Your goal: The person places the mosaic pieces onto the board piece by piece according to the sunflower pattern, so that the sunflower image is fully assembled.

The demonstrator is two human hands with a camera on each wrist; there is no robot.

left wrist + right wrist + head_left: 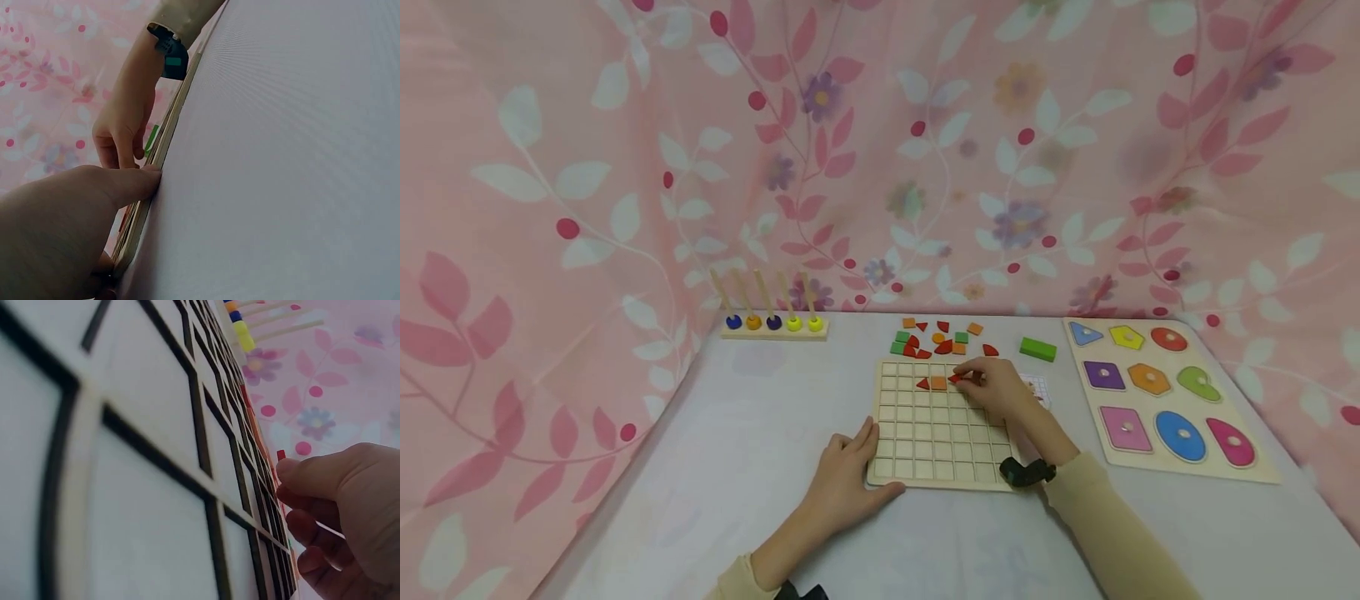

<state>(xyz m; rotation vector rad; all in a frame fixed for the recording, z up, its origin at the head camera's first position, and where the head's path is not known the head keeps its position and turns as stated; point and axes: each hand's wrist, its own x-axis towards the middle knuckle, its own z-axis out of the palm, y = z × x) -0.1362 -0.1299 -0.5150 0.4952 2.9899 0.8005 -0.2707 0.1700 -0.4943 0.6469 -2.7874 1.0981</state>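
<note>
Beige right sleeve (1116, 525) nearest, just off the near-right corner of the grid board (943, 450). Right hand (996, 387) over the board's far part, thumb and finger pinching a small red piece (954, 378) just right of the orange square (938, 383). Fingers hide part of its outline; can't tell if it touches the board. Red triangle (922, 384) lies left of the square, both near the board's far edge. Left hand (844, 477) is spread at the board's near-left corner, fingers along the left edge, thumb at the near edge. Good brace.

Step looks like seating the red piece next to the square. Best way: grip by the edges, level it, line it up with the cell walls, lower straight, tap flat with one fingertip. No sideways drag, it could knock the square. Left hand should press light but steady so the board doesn't skate.

Loose pieces (943, 347) beyond the board's far edge; green block (1038, 348) off its far-right corner.
</note>
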